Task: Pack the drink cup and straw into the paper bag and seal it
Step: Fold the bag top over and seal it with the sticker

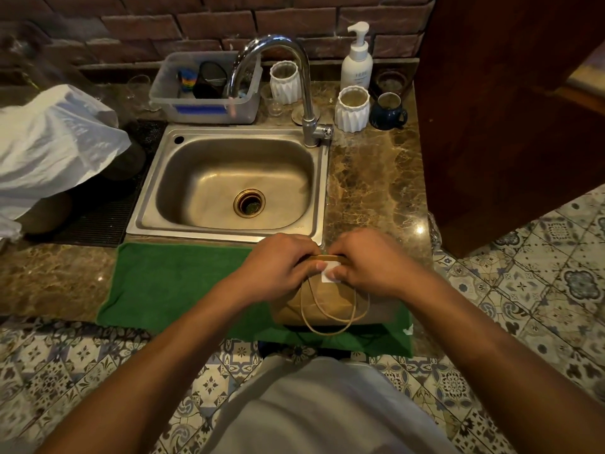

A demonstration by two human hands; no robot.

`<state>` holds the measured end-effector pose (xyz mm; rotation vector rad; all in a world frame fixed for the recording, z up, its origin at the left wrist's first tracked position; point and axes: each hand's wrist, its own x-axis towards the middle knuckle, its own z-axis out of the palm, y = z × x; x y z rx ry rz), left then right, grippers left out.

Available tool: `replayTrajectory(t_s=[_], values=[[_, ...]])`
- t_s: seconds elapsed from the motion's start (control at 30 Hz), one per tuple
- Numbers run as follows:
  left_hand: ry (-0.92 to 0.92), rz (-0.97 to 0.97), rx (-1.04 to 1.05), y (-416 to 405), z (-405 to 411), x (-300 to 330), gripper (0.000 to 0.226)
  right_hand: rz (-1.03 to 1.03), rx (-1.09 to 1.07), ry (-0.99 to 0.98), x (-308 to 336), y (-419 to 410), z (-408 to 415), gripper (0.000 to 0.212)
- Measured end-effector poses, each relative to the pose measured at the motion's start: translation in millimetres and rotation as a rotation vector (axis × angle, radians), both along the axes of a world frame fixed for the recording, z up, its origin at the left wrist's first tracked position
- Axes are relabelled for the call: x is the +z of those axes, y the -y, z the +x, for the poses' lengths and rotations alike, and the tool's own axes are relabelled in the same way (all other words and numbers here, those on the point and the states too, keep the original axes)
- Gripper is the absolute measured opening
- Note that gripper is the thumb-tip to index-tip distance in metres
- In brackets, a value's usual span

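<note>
Here the bag (327,298) stands on a green towel (176,283) at the near edge of the surface (376,178), just near of the sink (229,181). Its top is folded over, and a small white sticker (330,271) sits across the fold. The cup and straw are out of sight; likely they are inside the bag.

The left hand (278,267) grasps the left end of the folded top, its thumb pressed beside the sticker. The right hand (363,263) grips the right end the same way, its thumb on the sticker's lower edge. The two cord handles (330,314) hang loose down the near face.

What could go wrong, as I judge it:
- The sticker may catch only the flap and not the face below, so the fold springs open when the hands let go.
- Pressing hard on the top could crush the bag onto the cup and tip it or pop its lid.
- The bag is close to the near edge, where the towel overhangs; a pull toward the person might drag it off.
- A handle could get trapped under the seal.

The bag looks upright, its long axis vertical and its mouth upward; the folded top edge runs left to right.
</note>
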<state>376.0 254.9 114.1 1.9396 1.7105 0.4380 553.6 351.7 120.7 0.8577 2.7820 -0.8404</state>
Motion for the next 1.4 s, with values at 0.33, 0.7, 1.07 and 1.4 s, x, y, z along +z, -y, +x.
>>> replayTrajectory(t_s=[0.33,0.7,1.07,1.4], values=[[-0.015,0.016,-0.06,-12,5,0,0.019,0.197,-0.008,0.01,-7,5,-3,0.044],[-0.052,-0.005,-0.068,-20,0,-2,0.022,0.143,-0.081,-0.006,-4,-4,5,0.03],[-0.143,0.014,-0.046,-25,-1,-6,0.031,0.036,-0.144,-0.096,-7,-12,18,0.024],[-0.108,0.007,-0.054,-25,-3,-8,0.031,0.075,-0.198,-0.141,-10,-11,26,0.025]])
